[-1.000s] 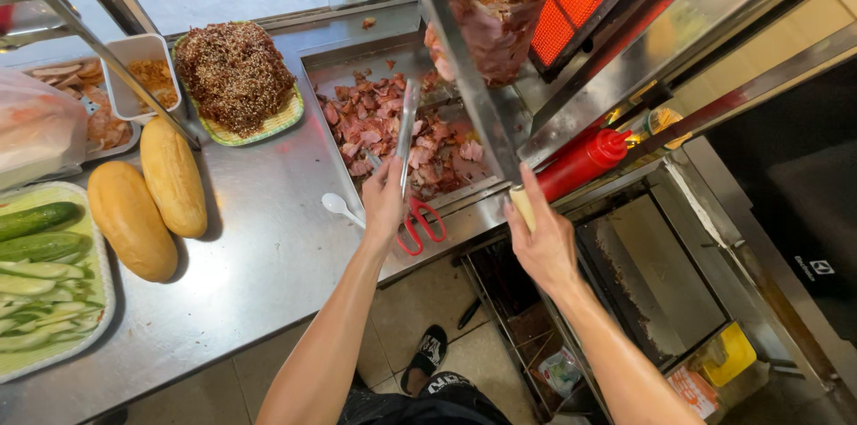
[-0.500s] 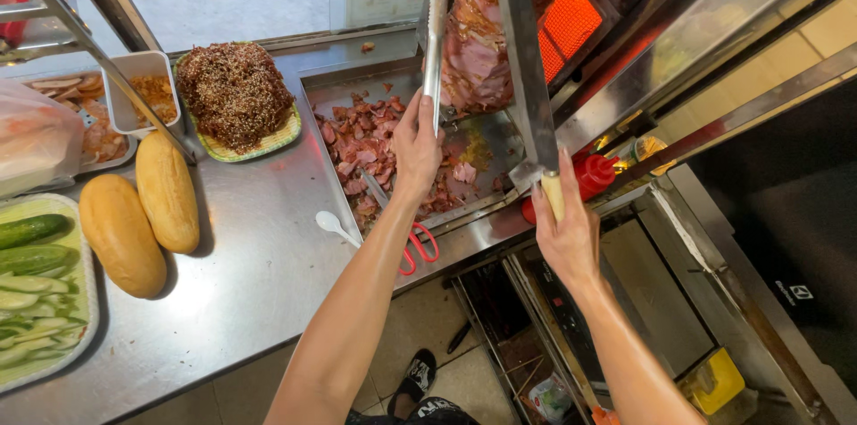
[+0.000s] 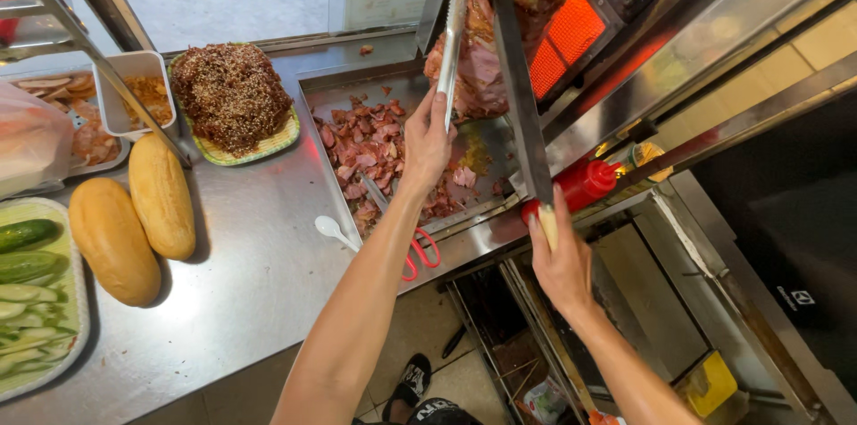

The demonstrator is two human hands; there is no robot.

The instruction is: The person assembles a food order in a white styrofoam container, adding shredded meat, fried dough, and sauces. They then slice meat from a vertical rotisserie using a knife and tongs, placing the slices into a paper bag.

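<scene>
The left hand grips metal tongs against the meat stack; the right hand clasps a long knife; a red bottle, possibly sauce, crowds the tray edge; bread loaves lie well apart.

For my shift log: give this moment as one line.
left hand: holds tongs against spit meat | right hand: holds long knife | tray: meat shavings

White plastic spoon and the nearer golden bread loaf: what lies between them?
Only bare steel counter lies between the white plastic spoon and the nearer golden bread loaf, head view.
</scene>
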